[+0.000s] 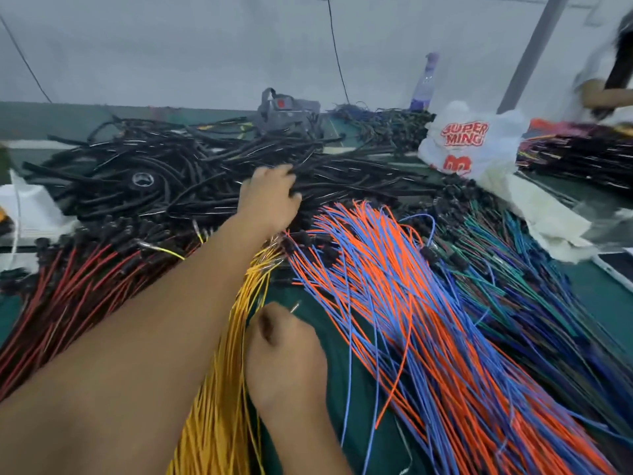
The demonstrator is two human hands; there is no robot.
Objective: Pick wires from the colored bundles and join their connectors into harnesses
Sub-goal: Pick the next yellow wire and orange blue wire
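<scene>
Colored wire bundles fan across the green table: red and black wires (68,289) at left, yellow wires (222,389) in the middle, orange and blue wires (411,303), and green and dark blue wires (534,279) at right. My left hand (270,197) reaches far forward, fingers curled into the pile of black sleeved cables (164,173). My right hand (284,347) sits beside the yellow bundle, curled in a fist, pinching a thin wire whose metal terminal tip (295,306) sticks out above the knuckles. The rest of that wire is hidden by the hand.
A white plastic bag (472,142) with red print lies at back right, a plastic bottle (424,84) behind it. A grey device (287,111) sits at the back. Another person (609,80) works at far right. A white box (27,207) stands at the left edge.
</scene>
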